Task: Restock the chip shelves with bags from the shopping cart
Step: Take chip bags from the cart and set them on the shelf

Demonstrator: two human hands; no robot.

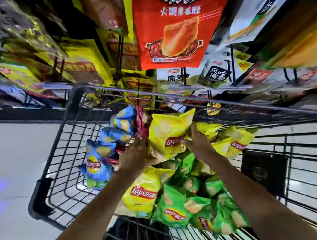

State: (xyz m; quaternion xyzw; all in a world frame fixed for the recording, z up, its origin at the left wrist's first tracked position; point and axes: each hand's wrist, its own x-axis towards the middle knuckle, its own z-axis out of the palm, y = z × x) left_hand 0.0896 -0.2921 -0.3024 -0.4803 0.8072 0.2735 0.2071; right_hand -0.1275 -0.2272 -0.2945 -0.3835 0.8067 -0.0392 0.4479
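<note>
Both my arms reach down into the cart, a black wire basket that I'll take as my landmark. My left hand lies near the cart's middle, palm down, fingers curled over the lower left edge of a yellow bag that stands tilted above the heap. My right hand is on the other side of the same bag, thumb against its front near the red logo, fingers wrapped behind its right edge, so I hold the bag between both hands. My fingertips are hidden behind the foil, so how tightly they press I cannot tell.

Left of the bag, against the cart's left wall, blue bags are stacked on edge, with a purple bag wedged between them and the yellow one. Under my left forearm, toward the cart's near end, lies another yellow bag, logo up. Beside it, under my right forearm, green bags pile toward the near right corner. More yellow bags sit by the cart's right side, just past my right hand.

Beyond the cart's far rim stand the shelves, blurred, with yellow packets to the left and white ones to the right. A big red bag hangs above the cart's far end. The pale floor shows left of the cart
</note>
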